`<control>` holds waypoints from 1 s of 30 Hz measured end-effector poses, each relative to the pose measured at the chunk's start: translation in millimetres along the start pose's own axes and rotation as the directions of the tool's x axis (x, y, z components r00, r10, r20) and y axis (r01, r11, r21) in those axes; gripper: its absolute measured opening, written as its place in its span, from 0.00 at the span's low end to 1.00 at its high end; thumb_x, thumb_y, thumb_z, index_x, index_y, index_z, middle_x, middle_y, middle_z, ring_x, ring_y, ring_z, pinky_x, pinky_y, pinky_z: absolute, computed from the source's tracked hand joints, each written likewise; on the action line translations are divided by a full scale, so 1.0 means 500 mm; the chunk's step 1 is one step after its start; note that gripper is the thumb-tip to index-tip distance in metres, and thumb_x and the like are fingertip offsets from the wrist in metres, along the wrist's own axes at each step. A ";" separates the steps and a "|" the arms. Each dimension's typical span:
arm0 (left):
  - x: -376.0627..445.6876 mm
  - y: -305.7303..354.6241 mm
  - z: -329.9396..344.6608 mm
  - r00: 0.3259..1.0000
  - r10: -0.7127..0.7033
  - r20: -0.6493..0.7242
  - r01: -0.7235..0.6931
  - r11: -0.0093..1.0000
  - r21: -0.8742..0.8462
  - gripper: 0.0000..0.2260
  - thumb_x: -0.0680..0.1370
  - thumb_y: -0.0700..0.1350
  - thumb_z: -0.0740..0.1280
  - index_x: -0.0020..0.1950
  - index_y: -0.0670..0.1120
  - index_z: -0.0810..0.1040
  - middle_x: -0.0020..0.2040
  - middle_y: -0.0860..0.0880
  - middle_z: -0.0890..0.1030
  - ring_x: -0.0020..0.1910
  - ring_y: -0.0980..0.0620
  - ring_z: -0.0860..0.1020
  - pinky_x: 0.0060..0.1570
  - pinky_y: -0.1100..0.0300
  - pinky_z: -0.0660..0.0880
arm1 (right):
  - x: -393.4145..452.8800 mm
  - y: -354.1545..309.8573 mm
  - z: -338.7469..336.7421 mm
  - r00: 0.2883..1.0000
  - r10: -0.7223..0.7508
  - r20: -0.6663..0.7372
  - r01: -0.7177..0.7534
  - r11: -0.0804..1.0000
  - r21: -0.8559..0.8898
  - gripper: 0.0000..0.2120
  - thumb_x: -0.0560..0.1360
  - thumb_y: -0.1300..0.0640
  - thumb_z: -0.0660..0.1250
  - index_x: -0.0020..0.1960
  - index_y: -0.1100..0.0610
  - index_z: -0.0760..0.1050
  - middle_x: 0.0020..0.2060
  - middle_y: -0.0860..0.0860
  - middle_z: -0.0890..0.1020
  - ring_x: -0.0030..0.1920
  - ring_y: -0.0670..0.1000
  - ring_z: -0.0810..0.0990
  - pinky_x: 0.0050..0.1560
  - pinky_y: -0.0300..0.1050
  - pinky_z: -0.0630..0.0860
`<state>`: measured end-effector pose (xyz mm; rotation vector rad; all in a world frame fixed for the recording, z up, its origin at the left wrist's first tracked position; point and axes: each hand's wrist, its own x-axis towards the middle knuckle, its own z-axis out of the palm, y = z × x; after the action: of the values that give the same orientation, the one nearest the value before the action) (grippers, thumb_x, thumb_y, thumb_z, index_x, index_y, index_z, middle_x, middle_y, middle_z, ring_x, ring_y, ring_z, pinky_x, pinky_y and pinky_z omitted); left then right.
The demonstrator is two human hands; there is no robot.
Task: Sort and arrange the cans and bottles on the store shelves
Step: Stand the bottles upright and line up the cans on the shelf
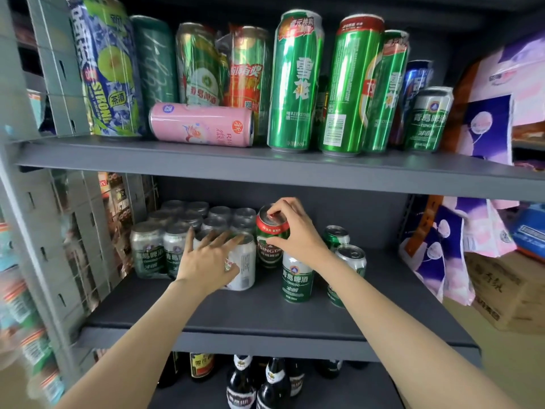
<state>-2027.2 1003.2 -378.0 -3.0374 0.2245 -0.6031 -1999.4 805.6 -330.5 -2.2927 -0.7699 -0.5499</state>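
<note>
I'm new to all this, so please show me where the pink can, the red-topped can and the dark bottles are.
pink can (202, 124), head view, middle of its side.
red-topped can (269, 246), head view, green label.
dark bottles (272, 379), head view, one bottle's neck.

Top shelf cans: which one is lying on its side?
The pink can, at the front of the top shelf, left of centre. It lies flat with its ends pointing left and right; every other can in that row stands upright.
</note>
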 end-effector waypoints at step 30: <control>-0.146 0.090 -0.060 0.997 0.072 0.031 -0.017 0.585 -0.811 0.39 0.68 0.52 0.75 0.73 0.54 0.57 0.63 0.55 0.74 0.60 0.59 0.73 0.61 0.58 0.71 | -0.195 -0.132 -0.115 0.970 0.047 -0.238 0.127 0.740 0.661 0.22 0.66 0.70 0.74 0.52 0.54 0.69 0.60 0.47 0.73 0.60 0.48 0.75 0.51 0.40 0.77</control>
<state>-2111.2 969.1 -380.8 -3.9049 0.7819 -0.4865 -2124.5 769.8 -315.1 -1.5017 -0.7440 -0.4563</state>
